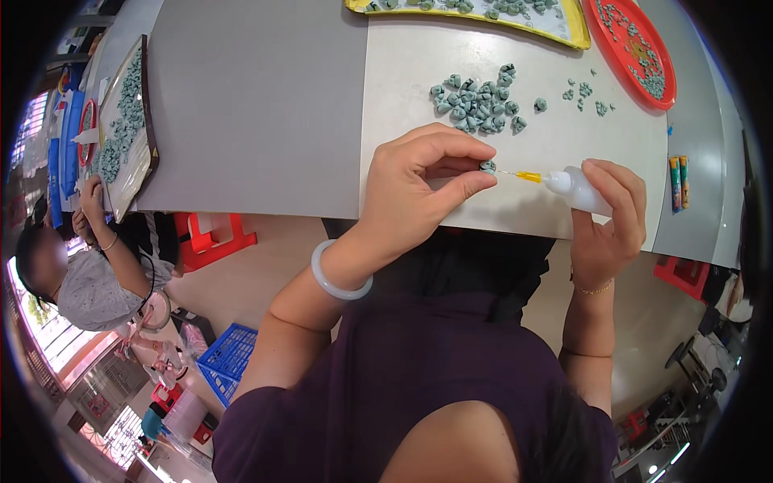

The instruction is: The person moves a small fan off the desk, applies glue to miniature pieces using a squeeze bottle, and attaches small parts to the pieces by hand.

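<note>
Between the thumb and fingertips of my left hand (423, 173) is a small grey-green piece (488, 167), mostly covered by the fingers. My right hand (613, 211) is wrapped round a white squeeze bottle (581, 191) with a yellow needle tip (529, 177). The thin needle points left, its end at or very close to the held piece; contact is too fine to tell. Just beyond my left hand, a loose pile of similar grey-green pieces (481, 105) lies on the white tabletop (403, 88). Several smaller green bits (581, 92) are scattered to the right of the pile.
A yellow-rimmed tray (475, 18) with more pieces stands at the far edge, beside a red oval tray (636, 50) of small bits. Two colourful tubes (679, 183) lie at right. At far left, a co-worker (97, 278) sits by another tray (125, 121). A blue crate (228, 361) is on the floor.
</note>
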Tool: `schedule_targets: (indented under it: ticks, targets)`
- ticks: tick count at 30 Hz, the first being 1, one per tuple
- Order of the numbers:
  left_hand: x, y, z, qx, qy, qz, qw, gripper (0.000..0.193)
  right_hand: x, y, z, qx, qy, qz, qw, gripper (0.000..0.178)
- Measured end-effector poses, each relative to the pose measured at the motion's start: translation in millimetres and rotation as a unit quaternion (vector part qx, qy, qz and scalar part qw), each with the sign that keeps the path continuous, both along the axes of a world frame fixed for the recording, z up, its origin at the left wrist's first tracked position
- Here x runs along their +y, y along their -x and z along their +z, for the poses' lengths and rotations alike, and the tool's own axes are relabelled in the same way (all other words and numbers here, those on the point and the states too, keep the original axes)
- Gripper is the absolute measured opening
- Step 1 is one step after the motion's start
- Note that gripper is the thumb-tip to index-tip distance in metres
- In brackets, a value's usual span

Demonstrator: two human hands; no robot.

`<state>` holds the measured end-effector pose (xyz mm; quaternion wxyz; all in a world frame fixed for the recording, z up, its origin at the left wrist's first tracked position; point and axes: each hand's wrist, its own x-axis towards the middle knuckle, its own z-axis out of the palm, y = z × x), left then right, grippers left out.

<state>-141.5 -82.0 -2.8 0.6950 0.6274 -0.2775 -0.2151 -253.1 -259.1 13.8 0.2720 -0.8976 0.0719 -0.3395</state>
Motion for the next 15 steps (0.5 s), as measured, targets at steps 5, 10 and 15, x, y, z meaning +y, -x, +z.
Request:
schedule_targets:
  ticks: [5,10,15]
  targets:
    - [0.1,0.6,3.2,-0.010,-0.021,0.025,0.999,0.021,0.9,-0.8,8.2,-0.005,0.111,-0.005,0.994,0.037]
    - [-1.4,0.9,1.8,-0.007,-0.019,0.028,0.999,0.021,2.4,-0.7,12.4,-0.001,0.152,-0.008,0.988,0.039]
    - [-1.4,1.1,0.2,-0.011,-0.021,0.029,0.999,0.021,2.2,-2.4,8.3,-0.023,0.146,-0.008,0.989,0.039]
